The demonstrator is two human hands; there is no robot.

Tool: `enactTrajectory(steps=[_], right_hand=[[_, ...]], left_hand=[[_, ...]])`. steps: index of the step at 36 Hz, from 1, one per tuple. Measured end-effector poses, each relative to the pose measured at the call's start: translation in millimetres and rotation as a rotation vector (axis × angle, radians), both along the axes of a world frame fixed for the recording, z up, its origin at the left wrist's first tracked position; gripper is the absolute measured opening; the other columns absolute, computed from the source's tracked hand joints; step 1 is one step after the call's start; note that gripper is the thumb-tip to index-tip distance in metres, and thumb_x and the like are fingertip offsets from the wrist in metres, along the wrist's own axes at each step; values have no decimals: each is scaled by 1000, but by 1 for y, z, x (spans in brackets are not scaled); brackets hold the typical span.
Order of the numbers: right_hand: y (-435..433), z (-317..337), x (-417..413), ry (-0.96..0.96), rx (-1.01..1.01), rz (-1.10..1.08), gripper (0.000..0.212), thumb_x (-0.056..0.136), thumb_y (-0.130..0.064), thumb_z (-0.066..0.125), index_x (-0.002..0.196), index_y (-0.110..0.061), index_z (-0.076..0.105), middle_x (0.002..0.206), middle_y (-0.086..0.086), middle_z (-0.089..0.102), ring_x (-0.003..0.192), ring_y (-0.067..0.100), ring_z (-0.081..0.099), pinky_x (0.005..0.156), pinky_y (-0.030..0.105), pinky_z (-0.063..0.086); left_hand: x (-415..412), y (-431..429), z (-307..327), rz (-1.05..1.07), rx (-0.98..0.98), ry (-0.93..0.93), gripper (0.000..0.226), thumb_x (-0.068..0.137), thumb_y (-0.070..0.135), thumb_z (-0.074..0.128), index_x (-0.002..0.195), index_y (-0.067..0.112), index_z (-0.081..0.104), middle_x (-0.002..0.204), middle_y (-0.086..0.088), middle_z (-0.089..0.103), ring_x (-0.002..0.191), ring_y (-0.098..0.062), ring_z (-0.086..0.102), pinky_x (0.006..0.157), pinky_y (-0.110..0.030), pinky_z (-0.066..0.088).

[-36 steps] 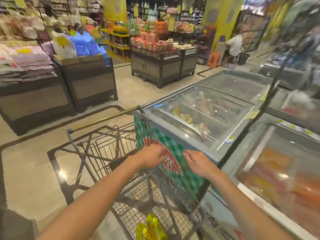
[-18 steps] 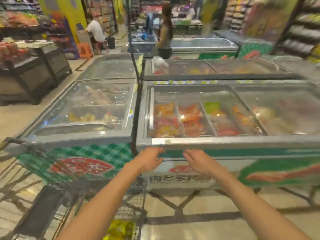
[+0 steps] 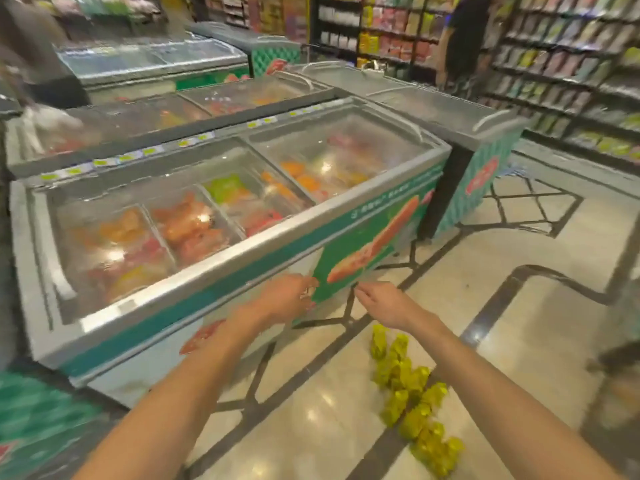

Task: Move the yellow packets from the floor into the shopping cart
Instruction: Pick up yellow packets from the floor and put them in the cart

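Several yellow packets [image 3: 412, 400] lie in a loose row on the tiled floor, below and right of my right forearm. My left hand [image 3: 284, 297] and my right hand [image 3: 382, 303] are both held out in front of me, above the floor, with relaxed fingers and nothing in them. They hover in front of the freezer's green side, well above the packets. The shopping cart is out of view.
A long glass-topped chest freezer [image 3: 221, 258] stands close on the left, with more freezers [image 3: 450, 112] behind it. Stocked shelves [image 3: 561, 71] line the far right, where a person [image 3: 464, 39] stands. A dark blurred frame [image 3: 620, 362] sits at the right edge.
My view has swung right, away from the cart and along the freezers. The packets on the floor have come into view. My hands stay held out and hold nothing.
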State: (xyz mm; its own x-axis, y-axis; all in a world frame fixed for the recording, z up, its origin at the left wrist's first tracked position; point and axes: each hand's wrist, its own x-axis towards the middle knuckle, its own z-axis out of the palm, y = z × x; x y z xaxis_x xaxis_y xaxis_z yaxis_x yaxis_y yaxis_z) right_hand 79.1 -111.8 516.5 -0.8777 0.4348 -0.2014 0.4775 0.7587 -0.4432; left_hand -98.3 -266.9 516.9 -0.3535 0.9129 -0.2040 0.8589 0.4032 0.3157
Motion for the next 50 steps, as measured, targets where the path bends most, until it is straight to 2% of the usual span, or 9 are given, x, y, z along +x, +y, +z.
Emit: enactTrajectory(steps=[7, 11, 16, 25, 30, 39, 45, 48, 50], right_hand=[[92, -24, 94, -32, -6, -181, 32, 101, -30, 36, 78, -13, 49, 79, 6, 58, 86, 29, 58, 75, 39, 41], [127, -42, 143, -42, -56, -291, 32, 100, -32, 35, 85, -11, 54, 87, 9, 64, 89, 28, 58, 80, 41, 45], [151, -66, 195, -49, -89, -398, 27, 98, -34, 36, 74, -27, 45, 80, 8, 59, 78, 26, 54, 74, 41, 45], [167, -131, 237, -97, -211, -620, 29, 90, -35, 37, 89, -18, 60, 92, 13, 70, 88, 33, 65, 74, 43, 51], [167, -171, 236, -140, -322, -721, 29, 96, -29, 40, 96, -11, 63, 97, 15, 69, 91, 33, 64, 75, 38, 50], [187, -275, 224, -283, -439, -794, 34, 83, -31, 32, 96, -17, 60, 100, 14, 68, 97, 35, 63, 84, 40, 50], [206, -368, 205, -394, -470, -800, 29, 90, -25, 37, 102, -13, 60, 109, 14, 66, 106, 34, 59, 90, 41, 47], [213, -438, 205, -408, -445, -808, 21, 90, -16, 41, 95, -11, 61, 96, 17, 66, 90, 40, 62, 81, 50, 49], [217, -464, 198, -408, -472, -825, 20, 91, -15, 41, 98, -10, 60, 96, 16, 65, 90, 37, 63, 76, 42, 49]], left_hand=[[73, 112, -18, -194, -49, 23, 33, 97, 26, 50, 129, 21, 58, 135, -1, 59, 120, -22, 57, 100, -37, 48], [108, 163, -36, -265, -90, -13, 38, 93, 32, 49, 130, 25, 54, 133, -5, 58, 124, -29, 54, 101, -48, 46], [154, 213, -54, -342, -116, -35, 39, 96, 27, 48, 135, 21, 52, 130, -4, 59, 121, -25, 56, 99, -41, 46], [204, 265, -119, -443, -224, -9, 34, 93, 28, 47, 127, 26, 54, 129, -5, 60, 121, -29, 56, 98, -45, 42], [208, 290, -166, -502, -291, -34, 36, 96, 26, 46, 131, 23, 53, 131, -7, 60, 121, -30, 56, 91, -39, 47], [192, 333, -281, -473, -477, -163, 37, 94, 26, 45, 131, 23, 49, 129, -7, 60, 121, -30, 55, 97, -43, 44], [180, 356, -375, -499, -529, -157, 40, 97, 25, 44, 137, 22, 47, 135, -9, 56, 121, -31, 56, 98, -42, 47], [176, 360, -428, -500, -552, -187, 40, 96, 26, 45, 136, 21, 47, 133, -11, 55, 118, -32, 58, 95, -42, 50], [174, 363, -463, -484, -581, -208, 41, 95, 27, 45, 136, 22, 46, 128, -11, 58, 116, -33, 58, 93, -42, 50]])
